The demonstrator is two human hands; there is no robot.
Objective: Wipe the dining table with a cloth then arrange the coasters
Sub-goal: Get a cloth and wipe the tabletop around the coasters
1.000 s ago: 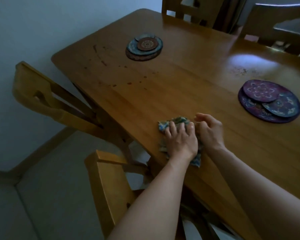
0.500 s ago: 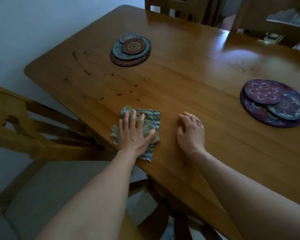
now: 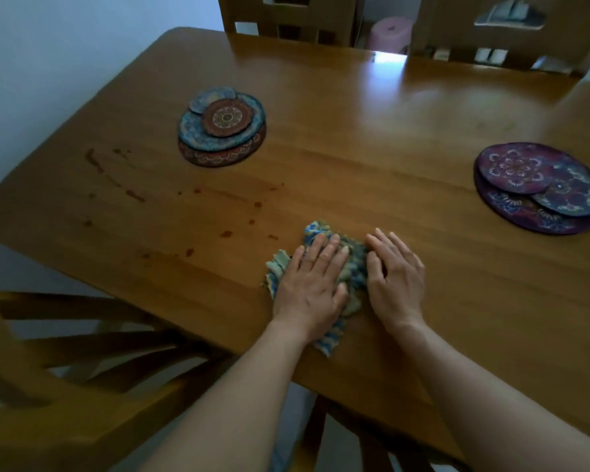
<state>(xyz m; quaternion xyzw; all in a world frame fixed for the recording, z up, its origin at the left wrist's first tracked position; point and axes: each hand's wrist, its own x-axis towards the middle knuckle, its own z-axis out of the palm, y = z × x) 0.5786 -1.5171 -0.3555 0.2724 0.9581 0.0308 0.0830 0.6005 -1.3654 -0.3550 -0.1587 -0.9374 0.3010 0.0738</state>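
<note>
A crumpled blue-and-green patterned cloth [image 3: 353, 255] lies on the wooden dining table [image 3: 355, 148] near its front edge. My left hand [image 3: 312, 282] presses flat on the cloth, fingers spread. My right hand [image 3: 394, 274] lies just beside it, fingers loosely curled, its fingertips touching the cloth's right side. A stack of round blue and red coasters [image 3: 222, 126] sits at the far left. A stack of round purple coasters [image 3: 539, 187] sits at the right. Dark reddish spots [image 3: 133, 195] stain the table left of the cloth.
A wooden chair [image 3: 58, 386] stands at the near left, tucked under the table's edge. Two more chairs [image 3: 286, 15] stand along the far side. A pale wall runs along the left.
The cloth and my left hand have slid right, away from the stains, and the cloth is more bunched. My right hand now touches the cloth instead of resting apart from it.
</note>
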